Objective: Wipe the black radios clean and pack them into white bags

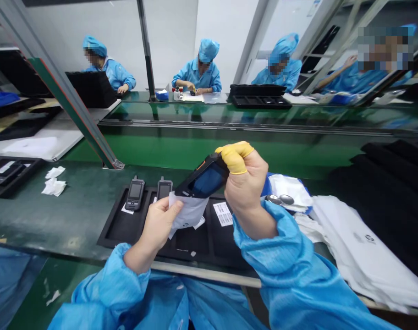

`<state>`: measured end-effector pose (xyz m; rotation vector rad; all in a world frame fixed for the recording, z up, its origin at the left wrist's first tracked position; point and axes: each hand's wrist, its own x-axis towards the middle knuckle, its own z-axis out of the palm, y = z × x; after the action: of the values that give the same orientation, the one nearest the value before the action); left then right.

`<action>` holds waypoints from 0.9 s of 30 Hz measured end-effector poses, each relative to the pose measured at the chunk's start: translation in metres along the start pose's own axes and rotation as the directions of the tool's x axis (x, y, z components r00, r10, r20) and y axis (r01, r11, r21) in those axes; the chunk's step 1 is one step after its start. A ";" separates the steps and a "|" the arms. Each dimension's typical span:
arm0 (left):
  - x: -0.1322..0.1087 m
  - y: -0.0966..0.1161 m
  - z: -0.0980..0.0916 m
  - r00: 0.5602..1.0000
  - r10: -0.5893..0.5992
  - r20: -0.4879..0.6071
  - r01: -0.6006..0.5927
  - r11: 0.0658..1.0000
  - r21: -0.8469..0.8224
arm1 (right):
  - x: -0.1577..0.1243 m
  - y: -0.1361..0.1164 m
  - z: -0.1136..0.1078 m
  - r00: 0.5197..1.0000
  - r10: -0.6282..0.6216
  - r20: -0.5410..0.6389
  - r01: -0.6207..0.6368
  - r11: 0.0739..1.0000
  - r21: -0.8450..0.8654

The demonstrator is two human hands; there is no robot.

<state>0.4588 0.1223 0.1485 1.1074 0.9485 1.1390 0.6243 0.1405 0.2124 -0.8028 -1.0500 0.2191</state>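
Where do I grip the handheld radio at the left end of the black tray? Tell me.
Grip the handheld radio by its long sides, coming straight down from above. It lies face up in the black tray with its stub antenna pointing away, so its narrow sides probably give the surest hold without covering the screen.

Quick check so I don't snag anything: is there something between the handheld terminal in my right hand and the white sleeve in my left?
Nothing visible stands between them. The black handheld terminal, gripped by your right hand, touches the white sleeve, pinched by your left hand, at its lower end.
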 end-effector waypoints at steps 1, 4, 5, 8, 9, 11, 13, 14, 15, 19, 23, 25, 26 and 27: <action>0.000 -0.002 -0.001 1.000 0.003 0.008 -0.003 1.000 -0.006 | -0.001 0.000 -0.001 0.999 0.029 0.020 -0.029 0.999 -0.013; 0.001 -0.003 0.000 0.999 0.021 0.041 -0.020 1.000 -0.019 | -0.001 -0.003 -0.001 0.991 0.103 0.082 -0.099 0.994 -0.052; 0.001 -0.002 0.001 0.998 0.036 0.053 -0.035 0.999 -0.020 | 0.000 -0.005 -0.001 0.988 0.114 0.107 -0.108 0.992 -0.063; 0.001 0.004 0.004 0.993 0.090 0.082 -0.090 0.996 -0.001 | 0.000 -0.010 0.001 0.974 0.099 0.204 -0.078 0.991 -0.110; 0.001 0.006 0.006 0.991 0.102 0.085 -0.104 0.994 0.017 | -0.001 -0.011 0.002 0.967 0.092 0.237 -0.063 0.990 -0.126; 0.000 0.010 0.009 0.990 0.123 0.074 -0.128 0.989 0.073 | -0.005 -0.011 0.001 0.953 0.096 0.287 -0.055 0.987 -0.150; -0.002 0.013 0.015 0.988 0.152 0.033 -0.155 0.980 0.127 | -0.011 -0.010 -0.003 0.944 0.118 0.307 -0.069 0.984 -0.166; -0.002 0.014 0.018 0.984 0.175 0.013 -0.175 0.973 0.149 | -0.015 -0.011 -0.005 0.942 0.127 0.311 -0.073 0.981 -0.180; -0.003 0.015 0.022 0.979 0.205 -0.002 -0.201 0.965 0.170 | -0.018 -0.012 -0.009 0.939 0.132 0.318 -0.070 0.978 -0.198; -0.006 0.021 0.044 0.920 0.391 0.026 -0.385 0.888 0.253 | -0.023 -0.020 -0.039 0.917 0.103 0.385 -0.005 0.969 -0.248; -0.014 0.030 0.071 0.847 0.521 0.104 -0.531 0.820 0.214 | -0.031 -0.017 -0.084 0.957 0.115 0.266 -0.093 0.991 -0.094; -0.020 0.035 0.086 0.850 0.503 0.155 -0.521 0.845 0.119 | -0.044 -0.008 -0.101 0.929 0.219 0.298 -0.237 0.971 0.026; -0.021 0.038 0.094 0.864 0.471 0.181 -0.487 0.872 0.056 | -0.053 -0.004 -0.107 0.884 0.290 0.367 -0.332 0.942 0.057; -0.022 0.041 0.102 0.877 0.438 0.196 -0.443 0.896 -0.017 | -0.063 0.000 -0.110 0.826 0.359 0.435 -0.423 0.905 0.056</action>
<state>0.5447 0.0855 0.2107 1.4795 0.5703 1.3532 0.6850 0.0546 0.1414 -0.8492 -1.2398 0.8473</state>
